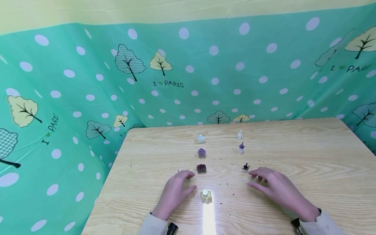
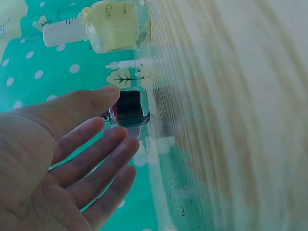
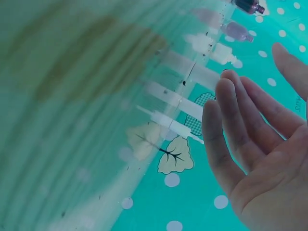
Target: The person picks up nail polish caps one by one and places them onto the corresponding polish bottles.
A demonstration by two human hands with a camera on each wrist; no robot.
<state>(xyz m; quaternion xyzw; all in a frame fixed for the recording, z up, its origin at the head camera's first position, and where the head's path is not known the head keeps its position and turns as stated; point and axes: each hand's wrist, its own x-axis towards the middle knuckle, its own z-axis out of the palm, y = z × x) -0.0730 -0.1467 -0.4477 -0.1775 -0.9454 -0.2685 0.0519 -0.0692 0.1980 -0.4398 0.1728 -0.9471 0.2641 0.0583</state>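
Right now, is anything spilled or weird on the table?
Yes, a bit: dark specks are scattered over the pale table, many between the left hand and the right hand. They look messy there, though I can't tell what they are. The four bottles stand upright.

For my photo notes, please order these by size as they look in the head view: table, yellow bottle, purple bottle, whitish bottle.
1. Table
2. Yellow bottle
3. Purple bottle and whitish bottle: nearly alike, so I do not rank these two.
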